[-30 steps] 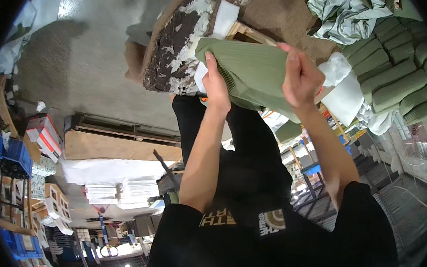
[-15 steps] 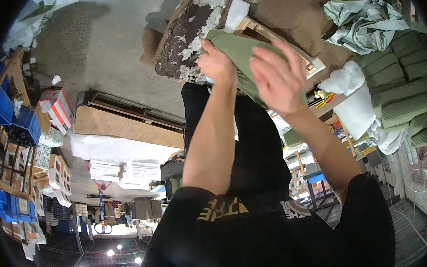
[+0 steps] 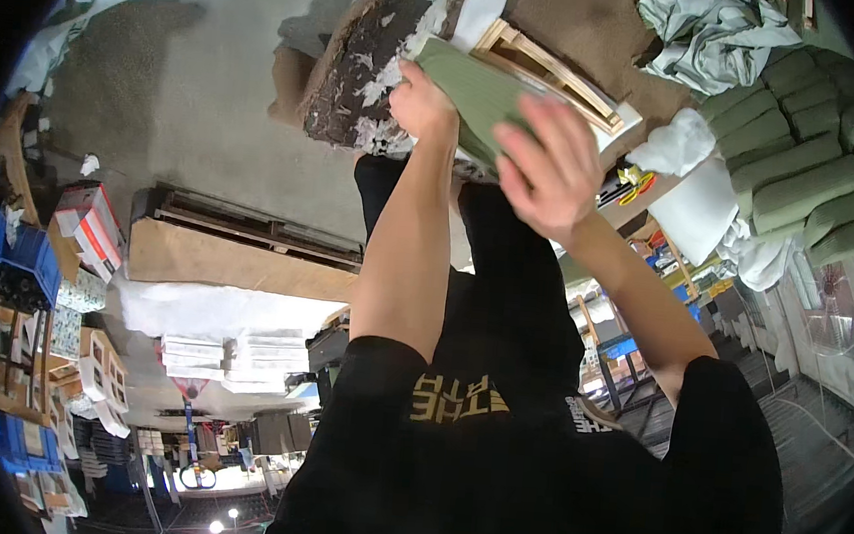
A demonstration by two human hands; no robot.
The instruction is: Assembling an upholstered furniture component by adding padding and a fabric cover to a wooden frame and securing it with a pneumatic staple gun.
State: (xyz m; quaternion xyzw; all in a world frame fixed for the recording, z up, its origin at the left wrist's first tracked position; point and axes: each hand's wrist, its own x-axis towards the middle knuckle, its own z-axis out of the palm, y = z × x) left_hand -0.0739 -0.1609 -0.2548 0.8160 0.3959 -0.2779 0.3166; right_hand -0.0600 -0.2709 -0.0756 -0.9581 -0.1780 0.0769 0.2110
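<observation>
A green ribbed fabric-covered piece [image 3: 471, 95] slants across the work surface in front of me. My left hand [image 3: 423, 106] is closed on its left end, with the thumb pointing up along the edge. Over the right part of the piece hovers my right hand [image 3: 555, 172], smeared by motion, its fingers apart and holding nothing. Whether its fingertips touch the fabric I cannot tell. Just behind the green piece lies a light wooden frame [image 3: 552, 76], and a white foam block [image 3: 479, 12] sits at its left end.
A dark, tattered padded surface [image 3: 368, 62] with torn white stuffing is at the left. To the right are yellow-handled scissors [image 3: 637, 186], white wadding [image 3: 679, 143] and stacked green cushions [image 3: 806, 166]. Crumpled pale fabric [image 3: 716, 39] lies at the far right. A long wooden panel [image 3: 242, 260] stands at the left.
My right hand has dropped slightly and still moves over the green piece. The left hand keeps its hold on the end. The whole view has shifted a little.
</observation>
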